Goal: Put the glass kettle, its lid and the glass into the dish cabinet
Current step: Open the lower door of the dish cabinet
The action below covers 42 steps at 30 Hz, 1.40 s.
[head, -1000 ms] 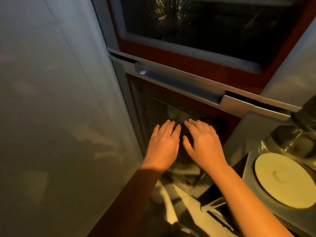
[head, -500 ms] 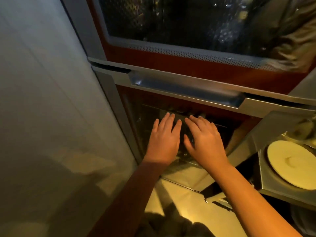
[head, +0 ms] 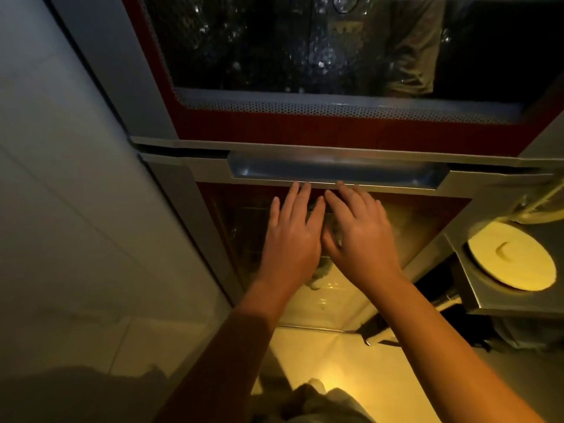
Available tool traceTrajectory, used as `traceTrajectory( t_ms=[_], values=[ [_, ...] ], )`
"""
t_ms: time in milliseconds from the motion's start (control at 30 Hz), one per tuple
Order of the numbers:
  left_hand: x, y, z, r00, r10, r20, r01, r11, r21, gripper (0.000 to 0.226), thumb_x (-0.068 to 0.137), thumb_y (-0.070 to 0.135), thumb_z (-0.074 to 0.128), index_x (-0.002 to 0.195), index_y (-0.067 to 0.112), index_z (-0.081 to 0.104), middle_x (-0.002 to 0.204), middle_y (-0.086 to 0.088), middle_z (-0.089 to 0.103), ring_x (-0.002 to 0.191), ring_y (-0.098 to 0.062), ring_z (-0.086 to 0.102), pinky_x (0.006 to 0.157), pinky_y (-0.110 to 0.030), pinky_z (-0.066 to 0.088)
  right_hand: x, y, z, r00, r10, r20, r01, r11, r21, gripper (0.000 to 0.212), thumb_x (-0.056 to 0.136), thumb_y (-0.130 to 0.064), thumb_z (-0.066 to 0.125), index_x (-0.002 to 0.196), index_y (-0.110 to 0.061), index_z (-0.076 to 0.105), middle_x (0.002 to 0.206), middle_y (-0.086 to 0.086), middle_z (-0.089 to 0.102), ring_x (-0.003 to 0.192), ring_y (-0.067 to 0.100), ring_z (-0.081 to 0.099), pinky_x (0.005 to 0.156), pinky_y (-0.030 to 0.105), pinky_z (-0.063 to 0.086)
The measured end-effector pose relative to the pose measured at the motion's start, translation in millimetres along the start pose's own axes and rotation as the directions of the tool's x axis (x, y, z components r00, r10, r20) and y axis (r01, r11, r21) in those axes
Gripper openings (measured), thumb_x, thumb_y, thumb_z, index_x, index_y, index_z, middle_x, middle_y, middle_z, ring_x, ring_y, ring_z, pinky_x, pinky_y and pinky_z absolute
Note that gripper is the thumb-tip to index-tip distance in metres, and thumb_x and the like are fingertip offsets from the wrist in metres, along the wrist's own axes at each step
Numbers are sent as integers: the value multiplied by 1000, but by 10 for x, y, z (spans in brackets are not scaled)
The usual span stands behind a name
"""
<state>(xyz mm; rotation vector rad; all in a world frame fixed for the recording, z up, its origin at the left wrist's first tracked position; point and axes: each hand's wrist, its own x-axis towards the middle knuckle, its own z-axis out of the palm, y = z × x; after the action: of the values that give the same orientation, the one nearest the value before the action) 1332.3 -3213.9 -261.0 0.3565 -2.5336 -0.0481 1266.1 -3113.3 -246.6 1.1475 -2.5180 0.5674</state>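
both hands had slid up the dark lower glass door (head: 244, 227) to the long recessed steel handle (head: 335, 172).
the left hand (head: 290, 236) and right hand (head: 360, 236) lay flat, fingers straight and holding nothing, fingertips (head: 306, 187) touching the handle's lower lip on the red-framed, glass-fronted dish cabinet (head: 305, 126). behind the lower door only dim rack shapes showed; the upper window (head: 274, 50) held glinting items too dark to name. a clear curved shape at the right edge, possibly the glass kettle (head: 537, 206), stood beside a pale round disc (head: 511, 264) sunk in a steel counter (head: 476, 297), well apart from both hands. it would likely be stiff, fragile, slick and fairly heavy, best taken by its handle with a palm under the base.
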Motion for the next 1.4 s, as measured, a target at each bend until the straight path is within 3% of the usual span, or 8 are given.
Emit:
traceTrajectory(
  t_ms=[100, 333, 767, 933, 1167, 1400],
  values=[
    [78, -60, -9, 1000, -12, 4, 12, 1000, -16, 45, 82, 20, 54, 125, 7, 55, 135, -20, 49, 129, -36, 41, 101, -53, 21, 107, -38, 12, 1000, -19, -10, 19, 1000, -9, 48, 83, -27, 65, 128, -11, 53, 137, 14, 48, 129, 36, 40, 103, 57, 33],
    [207, -200, 32, 1000, 14, 9, -15, 999, 38, 51, 81, 17, 66, 129, 7, 52, 133, -18, 51, 128, -34, 43, 101, -53, 23, 271, -62, 66, 1000, 8, -12, -8, 1000, -24, 50, 82, -25, 65, 129, -11, 52, 133, 13, 52, 127, 36, 43, 103, 60, 26],
    [234, -93, 57, 993, -117, 28, 117, 993, 22, 55, 73, 15, 73, 124, 4, 55, 123, -17, 59, 120, -33, 52, 94, -55, 40, 271, -99, 150, 998, 16, -60, -20, 998, -65, 49, 79, -26, 69, 124, -12, 56, 117, 16, 60, 114, 37, 53, 97, 63, 32],
    [217, -108, -25, 987, -120, 102, 117, 992, 37, 55, 82, 14, 65, 134, 6, 46, 135, -16, 50, 131, -31, 39, 105, -52, 27, 276, -124, 112, 999, 19, -28, -21, 997, -72, 50, 78, -27, 69, 124, -13, 56, 116, 17, 59, 112, 37, 53, 96, 64, 32],
    [-50, -126, -188, 986, -110, 129, 95, 989, 113, 60, 75, 11, 72, 131, 8, 50, 138, -18, 47, 131, -36, 39, 101, -51, 18, 300, -149, 17, 989, 35, 142, -23, 996, -83, 57, 90, -36, 53, 143, -25, 32, 141, 14, 38, 134, 32, 28, 110, 59, 11],
    [-195, -57, -318, 985, -127, 119, 113, 987, 114, 56, 75, 13, 73, 128, 8, 53, 134, -18, 51, 128, -36, 42, 100, -52, 21, 301, -153, -22, 979, 25, 201, -2, 993, -114, 63, 91, -45, 47, 146, -33, 18, 145, 14, 28, 137, 31, 20, 110, 58, 7]
  ],
)
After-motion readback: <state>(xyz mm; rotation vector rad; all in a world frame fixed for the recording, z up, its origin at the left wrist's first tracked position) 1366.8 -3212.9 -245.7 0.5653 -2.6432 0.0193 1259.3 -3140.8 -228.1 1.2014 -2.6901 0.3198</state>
